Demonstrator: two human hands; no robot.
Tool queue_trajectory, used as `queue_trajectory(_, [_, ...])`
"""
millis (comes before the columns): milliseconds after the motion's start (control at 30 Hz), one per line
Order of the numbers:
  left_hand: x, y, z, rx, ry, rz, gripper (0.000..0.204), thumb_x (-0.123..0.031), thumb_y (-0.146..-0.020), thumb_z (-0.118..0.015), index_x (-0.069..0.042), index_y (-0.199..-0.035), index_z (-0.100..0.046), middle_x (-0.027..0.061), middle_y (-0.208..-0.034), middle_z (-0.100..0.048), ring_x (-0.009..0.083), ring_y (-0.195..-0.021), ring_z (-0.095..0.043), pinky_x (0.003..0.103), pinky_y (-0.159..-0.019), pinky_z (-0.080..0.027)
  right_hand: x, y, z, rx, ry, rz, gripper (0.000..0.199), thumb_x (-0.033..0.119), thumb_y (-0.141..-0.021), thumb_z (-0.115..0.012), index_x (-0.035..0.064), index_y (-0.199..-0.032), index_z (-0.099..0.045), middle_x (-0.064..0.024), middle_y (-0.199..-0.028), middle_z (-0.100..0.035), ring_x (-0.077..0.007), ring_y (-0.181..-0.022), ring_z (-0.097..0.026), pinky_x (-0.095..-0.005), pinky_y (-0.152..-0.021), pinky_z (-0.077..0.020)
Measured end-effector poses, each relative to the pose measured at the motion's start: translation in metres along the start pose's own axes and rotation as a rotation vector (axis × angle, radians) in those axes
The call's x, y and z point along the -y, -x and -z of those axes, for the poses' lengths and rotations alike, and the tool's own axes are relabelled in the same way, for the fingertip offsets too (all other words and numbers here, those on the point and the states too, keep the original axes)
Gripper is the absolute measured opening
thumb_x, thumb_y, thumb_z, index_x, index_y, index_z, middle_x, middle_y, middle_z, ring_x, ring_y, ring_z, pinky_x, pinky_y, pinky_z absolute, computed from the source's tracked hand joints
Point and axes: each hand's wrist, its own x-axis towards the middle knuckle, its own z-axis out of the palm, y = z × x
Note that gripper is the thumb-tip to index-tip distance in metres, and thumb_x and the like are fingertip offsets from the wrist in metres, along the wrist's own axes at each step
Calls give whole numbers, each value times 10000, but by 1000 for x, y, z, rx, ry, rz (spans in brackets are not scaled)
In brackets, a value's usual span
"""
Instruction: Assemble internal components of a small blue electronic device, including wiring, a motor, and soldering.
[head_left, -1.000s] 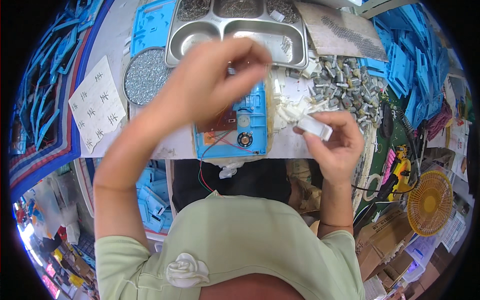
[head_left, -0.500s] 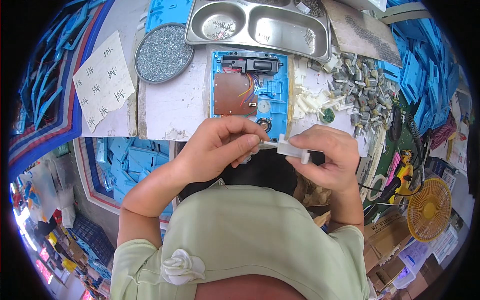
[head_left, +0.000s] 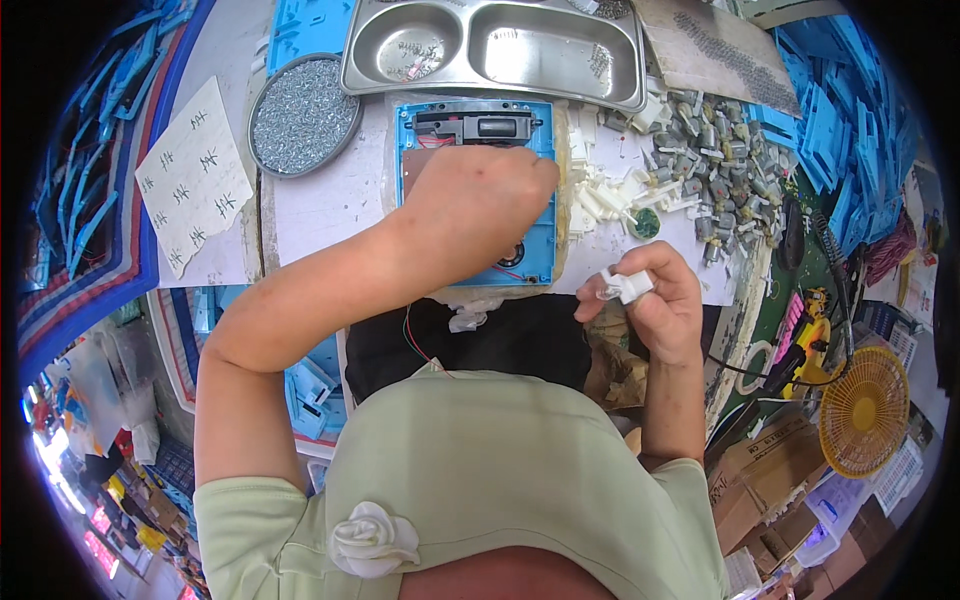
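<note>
1. White plastic part [head_left: 628,286] sits pinched in the right hand [head_left: 655,305], fingers closed around it, near the table's front edge.
2. Blue tray [head_left: 540,215] lies under the left hand [head_left: 470,215]; whether its curled fingers grip anything cannot be told.
3. Steel compartment tray [head_left: 495,50] and a round dish of screws [head_left: 303,115] sit farthest back.

Left hand [head_left: 478,205] on blue housing [head_left: 478,190] (right hand [head_left: 655,305] pinches white part [head_left: 625,287]).

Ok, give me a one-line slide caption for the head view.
Left hand presses on a blue device housing while the right hand holds a small white plastic part beside it.
</note>
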Motion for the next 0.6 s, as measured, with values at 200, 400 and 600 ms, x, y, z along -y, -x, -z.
queue_trajectory(200, [-3,5,-5,-18,-61,5,134,-148,-828,-759,-75,-865,-653,75,-763,-642,285,-717,-690,394,-610,-549,10,-7,13,-26,85,20,374,223,-1004,-666,-45,-1235,-544,-233,-1058,-720,-332,-956,-753,-468,-900,-590])
queue_trajectory(400, [-3,5,-15,-28,-64,7,114,-123,-831,-748,-63,-861,-656,85,-773,-653,277,-703,-686,386,-607,-545,12,-22,9,-85,207,7,341,164,-968,-693,-31,-1228,-591,-175,-1120,-711,-261,-1044,-705,-388,-948,-537])
queue_trajectory(600, [9,31,-1,-284,301,90,101,-50,-862,-735,-26,-940,-676,95,-802,-646,252,-656,-646,350,-585,-501,31,-50,1,-25,1260,337,271,81,-793,-765,60,-1060,-721,-88,-1039,-662,-282,-1024,-587,-371,-894,-481])
